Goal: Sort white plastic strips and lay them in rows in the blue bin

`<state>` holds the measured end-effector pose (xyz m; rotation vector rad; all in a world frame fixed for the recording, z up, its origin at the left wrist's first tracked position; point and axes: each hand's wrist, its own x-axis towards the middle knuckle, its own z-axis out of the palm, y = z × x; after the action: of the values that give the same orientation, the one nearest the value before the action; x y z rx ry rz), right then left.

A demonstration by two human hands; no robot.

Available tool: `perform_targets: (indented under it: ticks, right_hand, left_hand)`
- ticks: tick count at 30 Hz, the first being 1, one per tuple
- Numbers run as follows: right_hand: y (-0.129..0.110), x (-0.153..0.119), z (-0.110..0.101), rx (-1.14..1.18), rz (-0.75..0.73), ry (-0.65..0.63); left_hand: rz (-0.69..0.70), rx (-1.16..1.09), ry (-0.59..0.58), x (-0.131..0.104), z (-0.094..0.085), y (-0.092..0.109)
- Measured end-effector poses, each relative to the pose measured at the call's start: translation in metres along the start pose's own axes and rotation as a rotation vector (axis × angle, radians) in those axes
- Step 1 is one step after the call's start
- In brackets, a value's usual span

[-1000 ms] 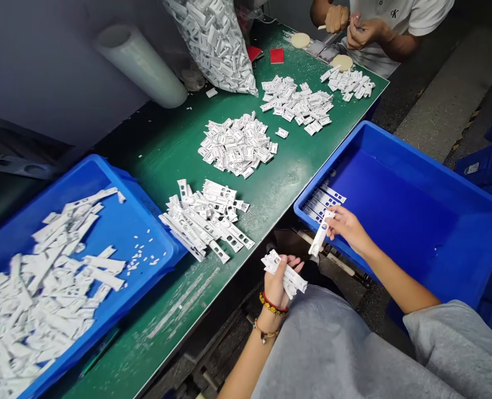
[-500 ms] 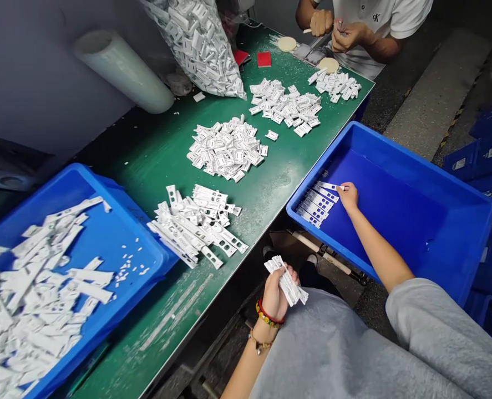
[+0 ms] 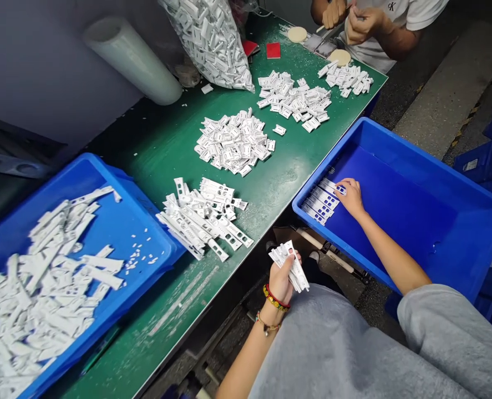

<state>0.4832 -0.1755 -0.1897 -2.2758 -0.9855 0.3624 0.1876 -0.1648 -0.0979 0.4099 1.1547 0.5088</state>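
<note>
My left hand is closed around a small bundle of slim white plastic casings with cut-out windows, held in front of my grey shirt. Inside the blue tray on the right, my right hand has its fingers on the end of one white casing. That casing lies at the far end of a neat row of similar casings along the tray's left wall. On the table near my left hand, more long casings lie in a loose heap.
The blue tray stands beside the green table. Piles of short white parts lie on the tabletop. Another blue bin at left holds many casings. A filled clear bag stands behind; a co-worker's hands work at the far end.
My right hand has lowered the casing beside the row, its fingers now over the casing's end. The bundle in my left hand has tilted. The whole view has shifted slightly.
</note>
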Motion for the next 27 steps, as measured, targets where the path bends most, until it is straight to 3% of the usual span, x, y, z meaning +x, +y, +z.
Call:
perform_targets:
  ticks: [3,6,8,12,16,18,21,24,27]
  right_hand:
    - [-0.051,-0.040,-0.019,0.324,-0.015,-0.140]
    - [-0.099,-0.095,-0.030,0.492,-0.054,-0.467]
    - [-0.117,-0.127,-0.028,0.521,-0.022,-0.650]
    - [-0.118,-0.160,-0.014,0.805,0.333,-0.838]
    - [-0.107,-0.164,-0.007,1.043,0.577,-0.736]
    - [-0.105,-0.165,-0.009,1.101,0.702,-0.754]
    - [-0.109,-0.168,-0.014,1.268,0.857,-0.895]
    - [-0.118,-0.175,-0.019,1.389,0.906,-0.899]
    - [-0.125,-0.177,-0.021,1.375,0.842,-0.864]
  left_hand:
    - [0.059,0.051,0.024,0.001,0.002,-0.003]
    - [0.109,0.081,0.056,0.002,0.006,-0.006]
    - [0.134,0.061,0.068,0.003,0.008,-0.007]
    - [0.176,0.075,0.075,0.006,0.008,-0.007]
    - [0.397,0.287,0.108,0.002,0.005,-0.002]
    - [0.550,0.418,0.103,-0.003,0.004,0.002]
    - [0.618,0.653,-0.107,-0.012,0.003,0.006]
    - [0.562,0.890,-0.394,-0.018,0.000,0.007]
    - [0.657,1.104,-0.568,-0.021,-0.010,0.008]
